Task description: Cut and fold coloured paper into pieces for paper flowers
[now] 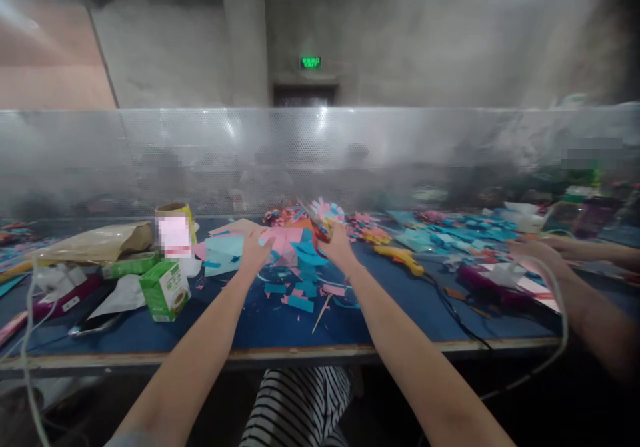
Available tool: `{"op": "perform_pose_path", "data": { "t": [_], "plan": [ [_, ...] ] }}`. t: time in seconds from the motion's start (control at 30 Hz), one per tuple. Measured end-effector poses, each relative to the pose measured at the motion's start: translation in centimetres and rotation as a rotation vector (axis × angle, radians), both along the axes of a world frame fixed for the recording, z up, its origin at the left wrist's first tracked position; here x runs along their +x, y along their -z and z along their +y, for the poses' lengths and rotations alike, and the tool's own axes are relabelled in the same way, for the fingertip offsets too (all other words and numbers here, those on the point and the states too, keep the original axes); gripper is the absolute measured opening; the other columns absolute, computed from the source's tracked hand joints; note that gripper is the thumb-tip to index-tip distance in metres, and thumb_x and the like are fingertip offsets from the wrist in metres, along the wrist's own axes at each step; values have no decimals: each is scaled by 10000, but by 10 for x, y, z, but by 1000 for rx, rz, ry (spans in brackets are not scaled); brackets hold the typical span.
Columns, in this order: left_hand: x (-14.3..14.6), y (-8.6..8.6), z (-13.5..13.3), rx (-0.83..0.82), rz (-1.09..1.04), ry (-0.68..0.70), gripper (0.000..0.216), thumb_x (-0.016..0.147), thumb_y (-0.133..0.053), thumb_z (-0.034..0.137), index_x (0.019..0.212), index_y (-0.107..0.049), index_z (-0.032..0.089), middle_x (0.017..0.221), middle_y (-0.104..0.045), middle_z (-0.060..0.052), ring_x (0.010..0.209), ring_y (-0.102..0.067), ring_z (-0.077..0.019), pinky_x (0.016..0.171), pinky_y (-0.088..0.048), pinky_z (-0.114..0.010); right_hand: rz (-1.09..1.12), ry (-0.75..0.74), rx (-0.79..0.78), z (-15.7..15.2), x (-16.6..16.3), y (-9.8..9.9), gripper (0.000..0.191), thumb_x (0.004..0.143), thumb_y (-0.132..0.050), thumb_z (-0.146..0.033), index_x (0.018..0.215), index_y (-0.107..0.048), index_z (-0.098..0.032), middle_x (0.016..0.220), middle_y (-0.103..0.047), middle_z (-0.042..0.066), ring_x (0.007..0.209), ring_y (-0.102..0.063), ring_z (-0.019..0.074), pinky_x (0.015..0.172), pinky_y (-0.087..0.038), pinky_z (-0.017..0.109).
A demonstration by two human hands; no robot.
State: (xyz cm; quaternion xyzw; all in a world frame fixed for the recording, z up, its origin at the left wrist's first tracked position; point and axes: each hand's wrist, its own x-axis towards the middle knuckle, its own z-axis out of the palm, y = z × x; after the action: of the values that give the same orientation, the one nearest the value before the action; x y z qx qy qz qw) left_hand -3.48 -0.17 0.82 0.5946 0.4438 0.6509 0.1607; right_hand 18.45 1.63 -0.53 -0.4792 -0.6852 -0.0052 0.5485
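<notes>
Both my arms reach out over a blue table strewn with paper scraps. My left hand lies palm down on pink and light blue paper sheets, fingers stretched flat. My right hand is closed around a pair of scissors with orange handles; the blades point up and left toward a pink and blue paper flower. Cut blue and pink pieces lie scattered under my wrists.
A green carton, a tape roll, a brown paper bag and a white cable sit on the left. A yellow glue gun lies to the right. Another person's hands work at the right. A perforated metal screen backs the table.
</notes>
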Motion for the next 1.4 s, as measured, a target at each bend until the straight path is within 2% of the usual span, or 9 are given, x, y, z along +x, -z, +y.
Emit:
{"op": "perform_pose_path", "data": {
  "t": [0.1,0.2,0.33,0.47,0.6,0.83,1.0,1.2,1.4],
  "plan": [
    [10,-10,-11,45,-86,148,275,598,-653,231,868,-617,198,902,-604,-54,889,-548,-175,822,-412,-294,-132,-20,72,-7,-4,0,465,685,-518,-304,1097,-412,-116,1087,-441,147,1061,-406,230,908,-362,381],
    [16,-10,-14,-7,-152,227,303,568,-675,243,859,-622,179,855,-618,-50,817,-569,-157,763,-443,-284,-268,-58,109,-15,-10,0,448,698,-512,-328,1087,-409,-132,1080,-435,146,1073,-390,248,898,-361,415],
    [16,-2,-7,-95,-226,227,236,558,-678,314,723,-637,150,668,-614,-24,666,-567,-138,684,-450,-274,-409,-99,136,-27,-23,-2,454,707,-502,-374,1079,-402,-133,1052,-449,145,1055,-398,261,862,-372,431],
    [15,4,0,-135,-284,210,282,545,-678,382,667,-639,131,583,-604,-23,583,-552,-130,606,-445,-264,-461,-14,91,-37,-35,-4,532,644,-547,-414,1063,-412,-113,1034,-460,149,1026,-409,273,851,-367,418],
    [15,5,3,-167,-322,220,307,528,-683,408,633,-638,123,546,-597,-24,540,-540,-122,562,-438,-255,-461,46,81,-39,-38,-4,488,669,-520,-431,1035,-430,-121,1025,-468,147,1016,-413,271,848,-356,407],
    [16,4,3,-260,-401,338,291,489,-707,386,536,-594,122,502,-558,-8,509,-500,-93,558,-427,-245,-440,117,56,-38,-37,-3,471,687,-518,-446,1021,-437,-123,1044,-470,149,1032,-413,277,863,-339,415],
    [18,2,-2,-346,-424,399,286,452,-731,334,591,-609,116,523,-553,-9,519,-491,-88,552,-416,-240,-251,146,0,-31,-33,-2,524,679,-520,-472,1050,-407,-121,1049,-456,157,1026,-427,278,837,-377,409],
    [18,3,-2,-328,-352,406,262,478,-718,331,576,-600,119,511,-536,-8,503,-476,-88,540,-406,-245,-102,77,-9,-13,-24,7,542,641,-560,-431,1066,-392,-141,1030,-447,135,1012,-444,260,848,-390,420],
    [16,5,-2,-278,-188,411,176,519,-683,277,565,-583,139,486,-514,13,474,-449,-83,503,-375,-226,-75,13,-71,-7,-27,13,582,573,-584,-282,1095,-380,-127,1043,-440,123,1028,-415,242,872,-394,391]
  ]
}}
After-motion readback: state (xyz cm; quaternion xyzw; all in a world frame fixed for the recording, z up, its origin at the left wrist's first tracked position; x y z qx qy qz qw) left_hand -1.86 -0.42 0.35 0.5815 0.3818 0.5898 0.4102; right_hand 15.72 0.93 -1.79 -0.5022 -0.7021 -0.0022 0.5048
